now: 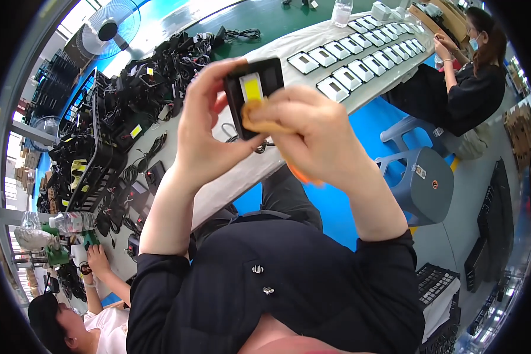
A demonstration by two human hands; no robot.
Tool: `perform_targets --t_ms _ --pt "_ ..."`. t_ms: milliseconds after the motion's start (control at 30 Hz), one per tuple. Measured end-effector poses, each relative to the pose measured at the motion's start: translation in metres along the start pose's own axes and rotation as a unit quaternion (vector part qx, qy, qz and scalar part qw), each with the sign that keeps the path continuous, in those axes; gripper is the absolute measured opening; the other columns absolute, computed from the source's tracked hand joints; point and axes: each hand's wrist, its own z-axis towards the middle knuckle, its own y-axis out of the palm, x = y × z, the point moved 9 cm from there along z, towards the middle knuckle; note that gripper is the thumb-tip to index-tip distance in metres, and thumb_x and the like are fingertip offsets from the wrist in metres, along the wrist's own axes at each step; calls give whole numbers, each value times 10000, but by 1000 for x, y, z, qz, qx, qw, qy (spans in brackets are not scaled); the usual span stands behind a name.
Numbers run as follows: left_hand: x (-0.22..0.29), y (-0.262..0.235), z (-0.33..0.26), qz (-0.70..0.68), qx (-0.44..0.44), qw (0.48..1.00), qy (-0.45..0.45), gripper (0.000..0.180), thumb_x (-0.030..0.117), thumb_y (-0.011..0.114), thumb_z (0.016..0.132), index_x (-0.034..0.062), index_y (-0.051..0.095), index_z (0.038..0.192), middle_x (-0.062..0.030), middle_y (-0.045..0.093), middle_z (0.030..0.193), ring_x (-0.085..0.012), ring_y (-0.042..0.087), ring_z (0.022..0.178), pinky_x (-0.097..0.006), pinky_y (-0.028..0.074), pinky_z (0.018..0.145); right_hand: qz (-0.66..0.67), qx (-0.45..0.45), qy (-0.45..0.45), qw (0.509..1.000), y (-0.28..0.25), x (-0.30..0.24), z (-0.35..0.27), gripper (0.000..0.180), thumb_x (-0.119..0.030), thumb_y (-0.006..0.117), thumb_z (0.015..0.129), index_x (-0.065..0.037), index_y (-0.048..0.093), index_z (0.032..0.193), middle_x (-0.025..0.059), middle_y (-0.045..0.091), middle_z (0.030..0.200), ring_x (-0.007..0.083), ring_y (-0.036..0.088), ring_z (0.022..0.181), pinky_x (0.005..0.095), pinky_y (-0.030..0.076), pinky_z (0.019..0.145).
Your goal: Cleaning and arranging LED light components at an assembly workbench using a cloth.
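Note:
My left hand holds up a black rectangular plastic device by its edges, thumb along the bottom and fingers behind the far side. On its face is a yellow and white label. In my right hand, slightly blurred, an orange-yellow cloth is pinched and pressed against the lower part of the face, next to the label. A loose orange end of the cloth hangs below that hand. Both hands are raised over the table's near edge.
Heaped black devices and cables cover the table at the left, beside a black crate. White-and-black units stand in rows at the far right. Co-workers sit at the right and lower left. A blue-grey stool stands at the right.

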Motion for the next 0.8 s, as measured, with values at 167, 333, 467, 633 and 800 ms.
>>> perform_targets --t_ms 167,333,467,633,800 --pt "12 16 -3 -55 -13 998 35 923 -27 800 637 23 263 1386 -112 396 1329 -217 450 1240 -369 424 1018 -79 138 -72 985 -39 -10 1 127 -42 667 771 -23 676 897 98 642 865 258 633 779 316 515 668" --pt "-15 -7 3 30 10 999 -19 858 -34 768 623 48 335 1359 -102 427 1321 -214 458 1236 -364 391 1040 -68 -5 4 998 -13 7 -7 151 -1 651 753 -37 690 894 98 648 873 247 637 791 300 515 679" --pt "-21 -50 26 290 85 953 32 716 6 768 627 90 468 1271 -96 539 1255 -255 543 1107 -358 454 931 -30 67 117 990 -57 32 -36 204 50 631 757 -24 704 932 95 657 933 181 642 822 249 499 706" --pt "-75 21 -7 510 -176 825 169 559 -24 568 746 146 488 1272 -36 477 1365 -241 504 1174 -317 468 958 -90 109 187 972 -86 49 -86 198 42 660 773 -31 695 955 66 629 906 161 618 783 248 491 677" --pt "-123 39 -88 351 -362 863 43 528 -57 562 689 83 508 1195 -125 438 1370 -291 365 1334 -382 346 1084 -98 108 228 963 -94 57 -120 174 41 673 792 -21 684 954 60 629 921 149 607 813 236 478 709"
